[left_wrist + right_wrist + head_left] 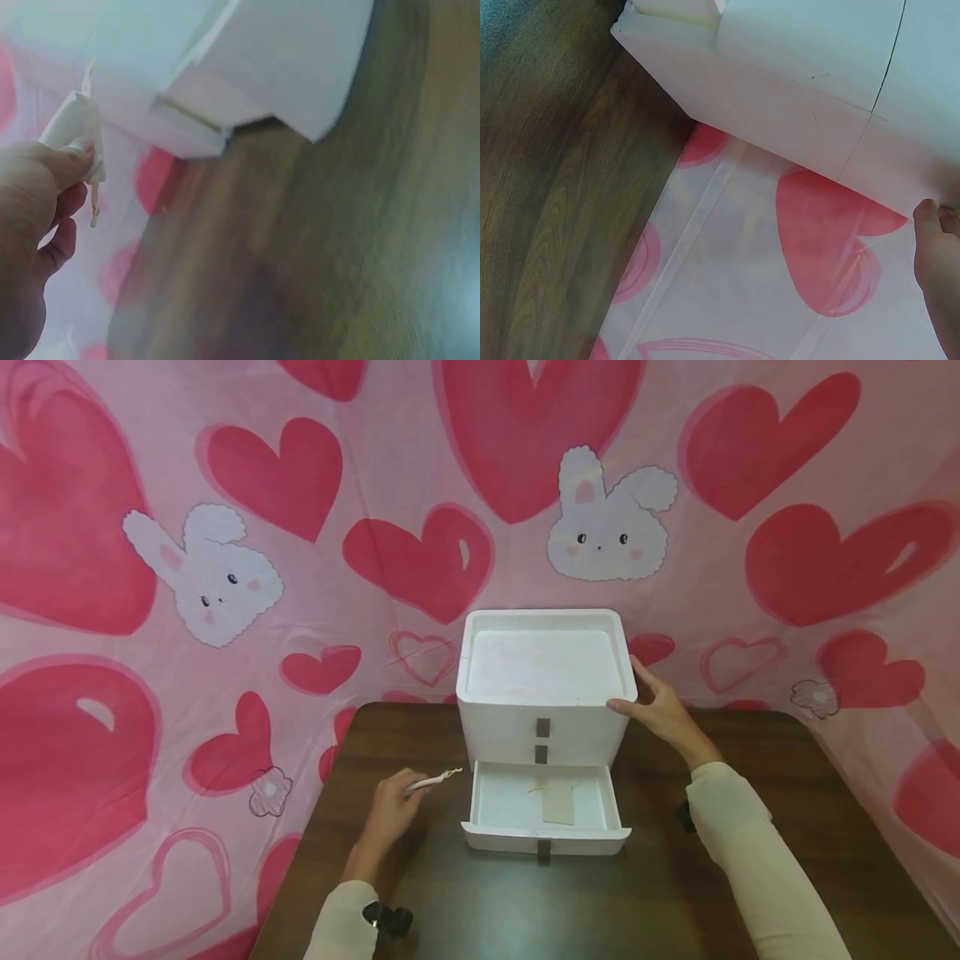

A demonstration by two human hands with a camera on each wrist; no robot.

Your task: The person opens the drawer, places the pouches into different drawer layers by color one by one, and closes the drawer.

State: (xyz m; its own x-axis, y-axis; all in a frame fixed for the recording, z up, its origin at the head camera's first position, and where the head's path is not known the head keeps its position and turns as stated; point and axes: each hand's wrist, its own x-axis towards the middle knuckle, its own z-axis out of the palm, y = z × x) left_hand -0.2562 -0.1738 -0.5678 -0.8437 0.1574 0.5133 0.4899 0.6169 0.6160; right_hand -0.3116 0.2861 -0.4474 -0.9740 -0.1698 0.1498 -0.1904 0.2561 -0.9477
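Note:
A white drawer unit (498, 731) stands on the table in the head view, its lowest drawer (498, 842) pulled out toward me. Inside that drawer lies a flat beige piece (557, 806) with thin strings at its far end. Left of the drawer, my left hand (396, 800) pinches a small white folded piece (73, 124) between thumb and fingers; cream strings stick out at both its ends in the left wrist view. My right hand (660, 714) holds the unit's upper right corner, thumb at the front edge and fingers along the right side.
The dark wooden table (427, 902) reaches back to a pink cloth (315, 585) printed with hearts and rabbits. Brown tabs (543, 727) mark the drawer fronts. The unit's top (547, 664) is a shallow tray with a raised rim.

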